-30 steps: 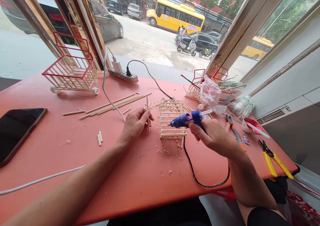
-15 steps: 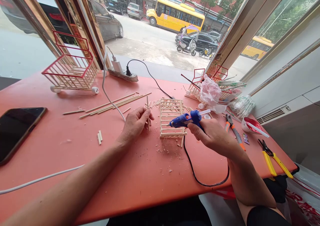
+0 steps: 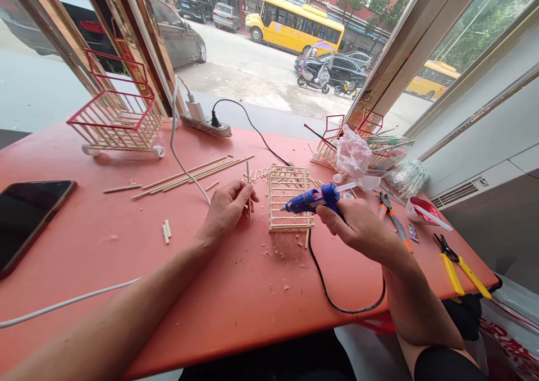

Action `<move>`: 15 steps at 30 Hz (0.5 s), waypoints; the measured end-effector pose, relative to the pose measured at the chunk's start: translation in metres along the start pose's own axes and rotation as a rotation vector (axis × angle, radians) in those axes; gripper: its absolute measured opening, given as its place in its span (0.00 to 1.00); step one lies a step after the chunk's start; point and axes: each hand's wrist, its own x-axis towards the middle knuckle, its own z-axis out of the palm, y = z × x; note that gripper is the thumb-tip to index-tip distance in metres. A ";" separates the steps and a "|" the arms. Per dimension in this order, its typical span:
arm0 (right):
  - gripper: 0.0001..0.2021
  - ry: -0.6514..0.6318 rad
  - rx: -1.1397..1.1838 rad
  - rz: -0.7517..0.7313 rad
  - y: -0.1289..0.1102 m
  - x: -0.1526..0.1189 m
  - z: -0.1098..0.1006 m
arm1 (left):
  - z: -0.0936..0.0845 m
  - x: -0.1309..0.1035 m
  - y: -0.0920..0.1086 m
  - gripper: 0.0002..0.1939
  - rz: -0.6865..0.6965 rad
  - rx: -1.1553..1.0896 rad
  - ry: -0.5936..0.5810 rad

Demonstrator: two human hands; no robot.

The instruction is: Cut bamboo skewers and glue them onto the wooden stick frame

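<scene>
Between its thumb and fingers my left hand pinches a thin wooden stick, held nearly upright just left of a small frame. That slatted wooden frame rests on the orange table. My right hand is wrapped round a blue hot glue gun, with a clear glue stick poking out of its rear. The gun's nozzle points left, over the slats of the frame; I cannot tell whether it touches them. Two short stick pieces lie to the left of my left hand.
A model shopping cart with red rims stands at the back left, near a power strip. Long sticks lie behind my left hand. Pliers with yellow handles and a red bowl sit right; a phone is left.
Both hands keep almost the same place and grip. The glue gun's nozzle has shifted very slightly left, and the whole view has moved a little.
</scene>
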 end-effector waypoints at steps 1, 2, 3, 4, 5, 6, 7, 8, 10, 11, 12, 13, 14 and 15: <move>0.27 0.000 0.002 -0.001 0.000 0.000 0.000 | 0.000 0.000 0.000 0.15 0.001 -0.001 0.001; 0.27 -0.001 0.001 -0.004 0.000 0.000 0.000 | 0.000 0.000 0.000 0.15 0.002 -0.002 0.002; 0.27 -0.002 -0.002 -0.008 0.000 0.000 0.000 | 0.000 0.000 0.000 0.15 0.003 -0.001 0.003; 0.28 -0.004 -0.008 -0.012 0.000 0.000 0.000 | 0.000 0.000 0.000 0.16 0.004 0.001 0.004; 0.28 -0.005 -0.014 -0.016 0.000 0.000 0.000 | 0.000 0.001 -0.001 0.16 0.007 0.004 0.005; 0.28 -0.007 -0.020 -0.021 0.000 0.000 -0.001 | 0.000 0.001 -0.001 0.16 0.009 0.007 0.006; 0.28 -0.009 -0.024 -0.027 0.000 0.000 -0.001 | 0.000 0.001 0.000 0.16 0.012 0.010 0.006; 0.28 -0.009 -0.026 -0.033 0.000 0.000 -0.001 | 0.000 0.001 0.000 0.16 0.013 0.013 0.006; 0.28 -0.004 -0.027 -0.036 0.000 0.000 -0.001 | 0.000 0.001 0.000 0.16 0.014 0.016 0.003; 0.28 0.000 -0.028 -0.034 0.000 0.000 -0.001 | 0.000 0.001 0.000 0.16 0.015 0.018 0.002; 0.28 0.004 -0.027 -0.032 0.000 -0.001 0.000 | 0.000 0.001 0.000 0.16 0.016 0.020 0.001; 0.28 0.007 -0.026 -0.030 0.000 -0.001 0.000 | 0.000 0.001 0.000 0.16 0.017 0.020 0.002; 0.28 0.008 -0.023 -0.028 0.000 0.000 0.000 | 0.000 0.001 -0.001 0.16 0.019 0.018 0.004; 0.28 0.007 -0.020 -0.025 0.000 0.000 0.000 | 0.000 0.001 -0.001 0.16 0.020 0.017 0.007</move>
